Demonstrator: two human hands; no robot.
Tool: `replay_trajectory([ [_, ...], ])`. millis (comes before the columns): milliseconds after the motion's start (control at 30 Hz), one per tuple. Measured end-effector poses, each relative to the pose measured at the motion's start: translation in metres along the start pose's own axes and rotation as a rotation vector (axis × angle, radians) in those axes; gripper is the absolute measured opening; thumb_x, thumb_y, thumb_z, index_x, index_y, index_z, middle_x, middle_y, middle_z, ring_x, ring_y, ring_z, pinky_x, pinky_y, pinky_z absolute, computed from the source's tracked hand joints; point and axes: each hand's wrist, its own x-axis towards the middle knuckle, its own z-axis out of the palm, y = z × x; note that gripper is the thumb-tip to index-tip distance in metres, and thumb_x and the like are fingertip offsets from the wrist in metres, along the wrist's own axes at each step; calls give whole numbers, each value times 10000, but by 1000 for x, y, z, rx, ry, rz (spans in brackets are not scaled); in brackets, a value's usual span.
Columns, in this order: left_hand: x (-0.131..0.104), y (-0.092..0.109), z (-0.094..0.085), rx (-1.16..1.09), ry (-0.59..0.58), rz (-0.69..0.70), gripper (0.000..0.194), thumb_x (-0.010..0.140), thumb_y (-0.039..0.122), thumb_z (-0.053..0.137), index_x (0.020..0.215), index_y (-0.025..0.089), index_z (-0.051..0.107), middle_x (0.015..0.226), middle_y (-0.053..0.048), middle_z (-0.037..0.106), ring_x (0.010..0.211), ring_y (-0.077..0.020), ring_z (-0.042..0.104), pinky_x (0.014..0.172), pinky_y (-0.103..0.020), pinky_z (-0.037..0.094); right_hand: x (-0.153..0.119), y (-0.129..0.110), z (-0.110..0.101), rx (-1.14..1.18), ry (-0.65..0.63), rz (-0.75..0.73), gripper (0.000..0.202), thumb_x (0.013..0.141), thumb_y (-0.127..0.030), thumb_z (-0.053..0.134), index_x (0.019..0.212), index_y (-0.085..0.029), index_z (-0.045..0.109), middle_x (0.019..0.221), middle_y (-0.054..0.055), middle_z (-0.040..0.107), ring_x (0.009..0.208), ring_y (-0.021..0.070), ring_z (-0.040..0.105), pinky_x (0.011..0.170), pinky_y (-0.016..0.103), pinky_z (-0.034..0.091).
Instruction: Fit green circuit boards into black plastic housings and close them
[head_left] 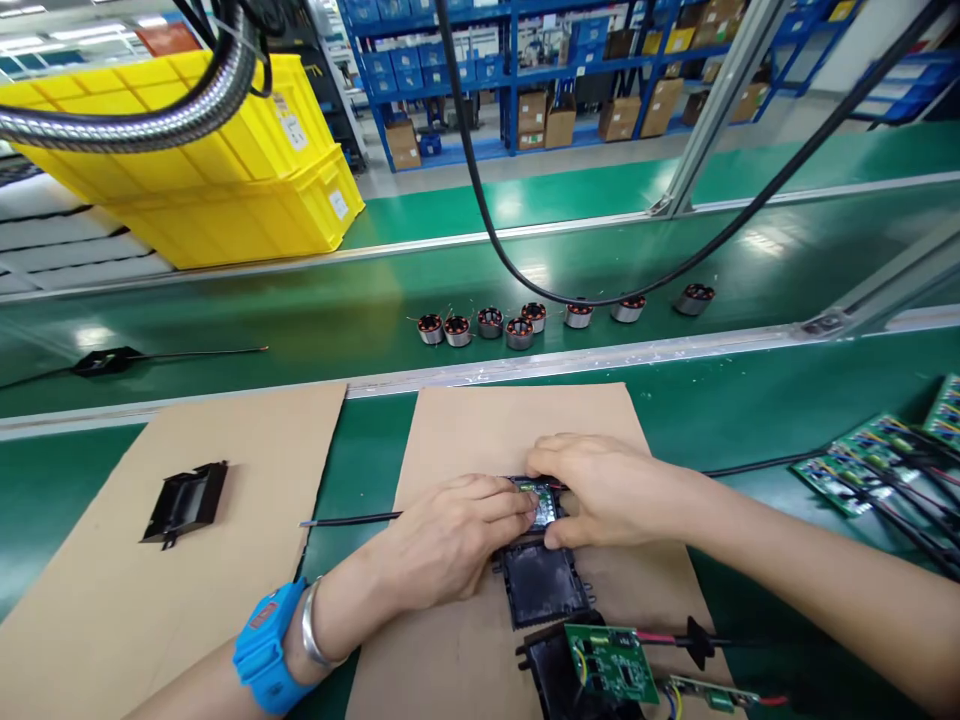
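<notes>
A small green circuit board point(546, 508) sits in a black plastic housing on the cardboard sheet point(450, 430). My left hand point(457, 530) reaches over it from the left, fingers together and their tips on the board. From the right, my right hand point(600, 490) holds the housing's edge between thumb and fingers. Attached below the housing is an open black cover point(545, 582). Nearer to me lie another black housing point(555, 665) and a green board point(616, 662) with wires. A black cable point(352, 519) emerges to the left of my left hand.
Another cardboard sheet point(247, 570) on the left bears a black plastic part point(186, 503). Several copper-wound motor parts point(519, 333) stand on the green belt behind the metal rail point(375, 384). Wired boards point(862, 465) lie at the right. A black cable point(480, 190) hangs overhead near yellow crates point(247, 200).
</notes>
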Motion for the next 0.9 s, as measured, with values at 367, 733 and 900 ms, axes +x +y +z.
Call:
replay_trajectory([
  [367, 0, 6, 10, 71, 38, -33, 483, 785, 145, 595, 1264, 146, 532, 1352, -57, 567, 1146, -243, 535, 1010, -378, 439, -54, 26, 7, 112, 152, 135, 199, 917, -266, 548, 1075, -161, 607, 1029, 87, 665, 937, 209, 614, 827, 329, 467],
  [733, 2, 11, 5, 112, 5, -64, 392, 808, 138, 580, 1199, 142, 555, 1290, -68, 591, 1102, -238, 548, 953, -368, 456, -27, -3, 6, 15, 36, 134, 257, 959, -194, 372, 730, -191, 489, 658, 5, 564, 572, 133, 472, 565, 262, 329],
  [900, 1, 11, 6, 107, 27, -55, 414, 802, 154, 609, 1211, 142, 542, 1285, -72, 592, 1087, -236, 551, 941, -369, 460, -20, 10, -4, 67, -53, 183, 271, 963, -191, 346, 751, -184, 515, 682, 29, 618, 618, 146, 543, 592, 250, 348],
])
